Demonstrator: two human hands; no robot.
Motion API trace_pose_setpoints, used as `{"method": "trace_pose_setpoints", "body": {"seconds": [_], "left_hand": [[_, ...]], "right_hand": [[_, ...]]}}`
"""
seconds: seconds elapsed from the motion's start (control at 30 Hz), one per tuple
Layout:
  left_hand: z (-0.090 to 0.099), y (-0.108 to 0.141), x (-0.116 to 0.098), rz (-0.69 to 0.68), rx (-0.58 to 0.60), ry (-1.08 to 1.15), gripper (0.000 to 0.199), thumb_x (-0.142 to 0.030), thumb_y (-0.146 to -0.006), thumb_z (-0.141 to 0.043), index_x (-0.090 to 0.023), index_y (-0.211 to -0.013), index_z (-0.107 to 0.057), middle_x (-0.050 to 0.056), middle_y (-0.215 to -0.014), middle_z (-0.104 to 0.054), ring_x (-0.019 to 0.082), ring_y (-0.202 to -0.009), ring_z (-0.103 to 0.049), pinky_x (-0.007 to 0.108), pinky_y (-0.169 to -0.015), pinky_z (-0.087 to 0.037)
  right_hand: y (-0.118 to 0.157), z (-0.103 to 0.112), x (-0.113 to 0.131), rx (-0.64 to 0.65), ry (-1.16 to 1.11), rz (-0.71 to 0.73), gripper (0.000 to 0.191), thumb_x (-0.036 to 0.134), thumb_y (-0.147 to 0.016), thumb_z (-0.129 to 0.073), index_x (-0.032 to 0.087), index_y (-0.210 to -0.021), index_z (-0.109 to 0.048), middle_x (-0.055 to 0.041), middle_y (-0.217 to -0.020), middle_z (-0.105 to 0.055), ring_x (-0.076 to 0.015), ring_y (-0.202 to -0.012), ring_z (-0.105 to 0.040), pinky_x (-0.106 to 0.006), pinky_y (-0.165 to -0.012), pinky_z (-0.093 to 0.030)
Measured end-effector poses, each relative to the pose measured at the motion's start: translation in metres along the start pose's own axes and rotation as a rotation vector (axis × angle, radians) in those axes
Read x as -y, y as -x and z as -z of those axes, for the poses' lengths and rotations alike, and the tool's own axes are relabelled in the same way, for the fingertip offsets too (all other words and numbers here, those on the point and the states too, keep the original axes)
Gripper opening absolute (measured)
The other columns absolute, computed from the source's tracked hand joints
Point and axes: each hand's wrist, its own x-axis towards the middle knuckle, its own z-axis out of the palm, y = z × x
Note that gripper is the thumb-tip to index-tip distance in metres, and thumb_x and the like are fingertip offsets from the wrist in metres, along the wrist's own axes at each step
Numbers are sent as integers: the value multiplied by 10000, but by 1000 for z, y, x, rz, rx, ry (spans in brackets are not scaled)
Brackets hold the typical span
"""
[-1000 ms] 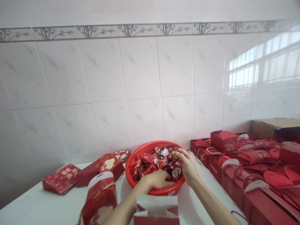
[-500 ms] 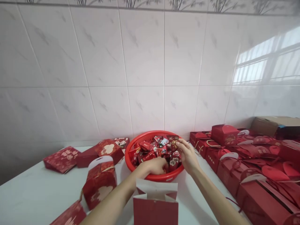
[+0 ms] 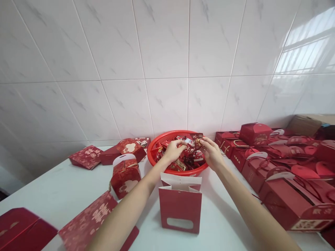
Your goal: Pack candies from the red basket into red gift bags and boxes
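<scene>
A round red plastic basket (image 3: 151, 158) holds a heap of wrapped sweets (image 3: 180, 165) in red, gold and white wrappers. Over its right side, my right hand (image 3: 213, 153) pinches a dark red packet with gold print (image 3: 198, 139) between thumb and fingers. My left hand (image 3: 175, 151) hovers above the middle of the heap, thumb and fingertips drawn together; what they hold, if anything, is too small to name. Between my forearms, in front of the basket, an open-topped red paper bag (image 3: 180, 204) with a small oval window stands upright on the white table (image 3: 217, 223).
Rows of red gift boxes with handles (image 3: 277, 174) fill the right side. To the left stand a patterned box (image 3: 126, 177) and flat red cartons (image 3: 86, 157). Another printed carton (image 3: 86, 219) lies partly under my left forearm. A tiled wall (image 3: 167, 104) rises behind the basket.
My left hand has lifted out of the sweets to above the heap. My right hand still pinches the packet. The view has tilted down, showing more of the paper bag and table.
</scene>
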Motion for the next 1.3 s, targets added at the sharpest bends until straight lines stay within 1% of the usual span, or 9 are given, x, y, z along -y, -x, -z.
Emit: {"method": "trace_pose_setpoints", "body": {"seconds": [0.3,0.5,0.67,0.77,0.83,0.93,1.03,1.13,1.3], "left_hand": [[0,3,-5,29,8,386,175,-189,-662,-730,-158,-835,-729,25,-846,-723,161,-810,-647,288,-802,-508],[-1,6,-7,58,114,475,421,-226,-562,-879,-144,-938,-708,26,-864,-724,171,-829,-665,321,-832,-525],[-2,3,-3,64,72,476,418,-151,-593,-820,-148,-991,-692,22,-822,-711,167,-813,-661,331,-832,-526],[-2,2,-3,11,-20,453,415,-126,-642,-726,-170,-1053,-696,35,-921,-720,165,-838,-654,316,-822,-521],[-2,1,-4,-7,-73,430,382,-124,-658,-695,-182,-1035,-715,48,-1026,-722,173,-903,-651,314,-853,-514],[-2,2,-5,14,-20,417,285,-177,-688,-708,-184,-971,-743,60,-1066,-730,195,-965,-652,336,-902,-504],[-3,3,-5,-9,34,385,241,-300,-699,-765,-173,-904,-759,64,-991,-744,217,-958,-653,350,-892,-498],[-2,3,-5,-58,20,345,272,-404,-685,-785,-161,-805,-763,49,-867,-740,201,-870,-640,317,-822,-487],[2,4,-8,81,-13,424,290,-431,-618,-807,-163,-676,-714,2,-701,-665,143,-688,-575,263,-648,-450]], "right_hand": [[2,-1,-2,-9,24,-68,297,382,-567,-849,217,-730,-665,19,-751,-666,-147,-703,-599,-242,-612,-488],[4,-1,0,25,68,-148,313,406,-608,-830,228,-786,-644,35,-729,-646,-131,-606,-589,-239,-511,-497],[3,0,-1,1,111,-173,295,400,-658,-794,241,-828,-612,19,-778,-666,-164,-639,-645,-253,-473,-516],[2,0,-2,-13,115,-176,239,378,-724,-761,240,-828,-595,1,-763,-680,-191,-700,-685,-269,-514,-547],[3,-2,-1,11,153,-210,215,373,-771,-733,235,-855,-590,-10,-750,-697,-199,-685,-699,-268,-501,-544],[7,-5,3,48,266,-266,167,353,-847,-667,227,-927,-593,-15,-734,-720,-182,-616,-701,-241,-469,-520],[10,-6,7,87,361,-248,180,335,-864,-660,218,-996,-622,-9,-749,-737,-157,-599,-703,-220,-494,-523],[11,-5,8,192,384,-217,314,385,-810,-737,207,-1059,-665,-21,-780,-755,-165,-661,-725,-228,-567,-551],[11,-2,7,320,252,-178,517,420,-675,-852,187,-1110,-699,-35,-815,-762,-202,-754,-746,-294,-689,-596]]}}
